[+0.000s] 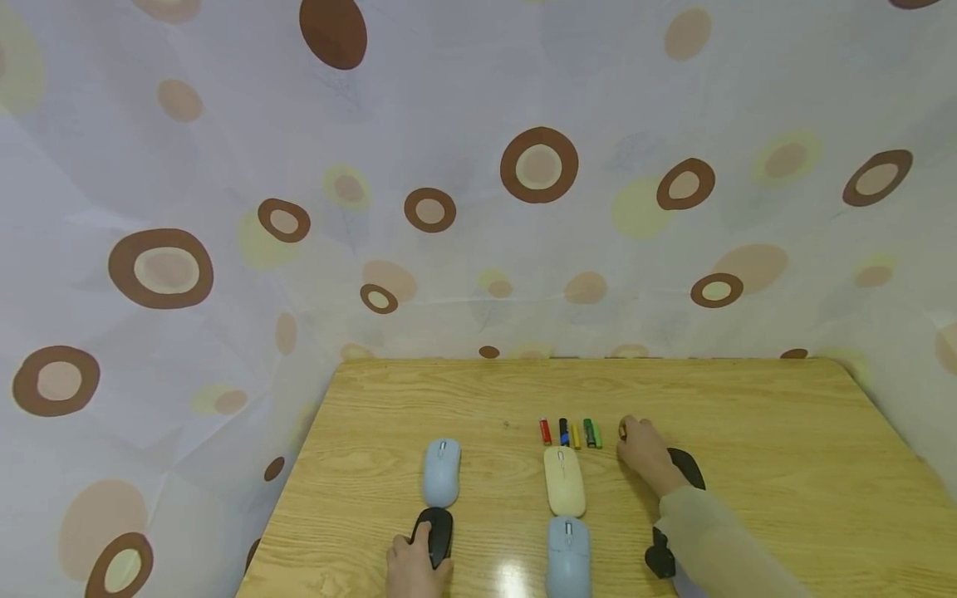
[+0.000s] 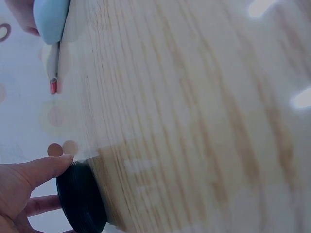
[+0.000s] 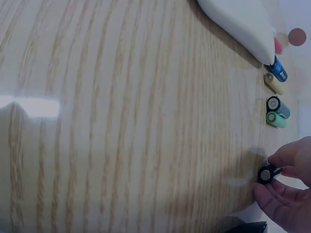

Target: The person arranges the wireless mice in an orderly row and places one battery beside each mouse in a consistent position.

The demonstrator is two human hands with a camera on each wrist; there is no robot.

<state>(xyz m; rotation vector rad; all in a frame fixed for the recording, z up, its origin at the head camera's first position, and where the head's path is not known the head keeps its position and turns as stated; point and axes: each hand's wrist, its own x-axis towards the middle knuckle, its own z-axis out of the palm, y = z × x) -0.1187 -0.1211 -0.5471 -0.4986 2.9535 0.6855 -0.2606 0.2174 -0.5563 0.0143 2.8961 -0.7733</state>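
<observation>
Gripping the black mouse (image 1: 441, 529) with the left hand (image 1: 415, 569), close to the body, setting thumb and fingers against its edges, with the left blue mouse (image 1: 442, 473) just beyond. Seeing the near blue mouse (image 1: 569, 565) between the two hands, then the cream mouse (image 1: 566, 490). Covering part of a dark object (image 1: 688, 465) with the right sleeve (image 1: 721, 536). Reaching farther out, pinching a dark battery (image 3: 266, 174) between thumb and fingers of the right hand (image 1: 645, 453), on or just over the table (image 1: 785, 432), without being able to tell which. Holding it to the right of the light green battery (image 1: 597, 436), apart from it. Probably needing only a light, even pinch, and likely rolling if loosened at a slant. Handling best, seemingly, by lining its length up with its neighbours, lowering level if setting it down, and not brushing anything. Resting the left hand steady, not nudging the left blue mouse. Seeing, beyond the cream mouse, the red battery (image 1: 546, 431), blue-banded battery (image 1: 564, 432), yellow battery (image 1: 576, 437) and dark green battery (image 1: 589, 433) lying side by side, backing onto the spotted wall covering (image 1: 463, 108).
</observation>
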